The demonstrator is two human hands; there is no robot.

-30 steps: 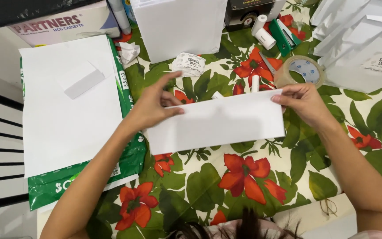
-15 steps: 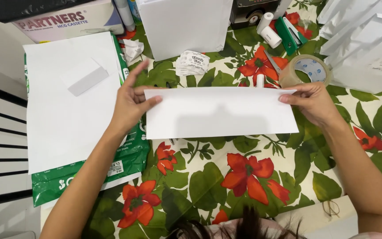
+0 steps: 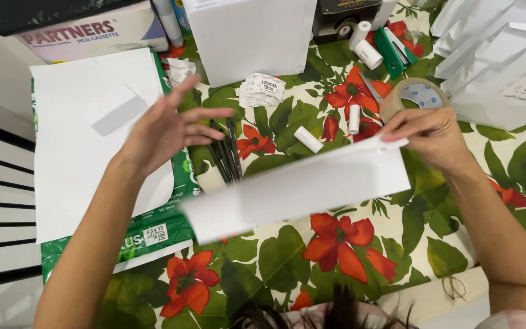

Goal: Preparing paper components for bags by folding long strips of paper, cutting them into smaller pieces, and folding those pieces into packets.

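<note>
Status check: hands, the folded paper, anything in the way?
Right hand pinching folded white paper at its right end. Left hand open, off the paper, above black pens. Tape roll beside right hand; path unobstructed.

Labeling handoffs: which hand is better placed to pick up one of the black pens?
Left. The left hand hovers open right beside the black pens; the right hand is busy pinching the folded white paper.

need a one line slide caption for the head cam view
Right hand pinches a folded white paper strip above a floral tablecloth; open left hand hovers near black pens.
</note>
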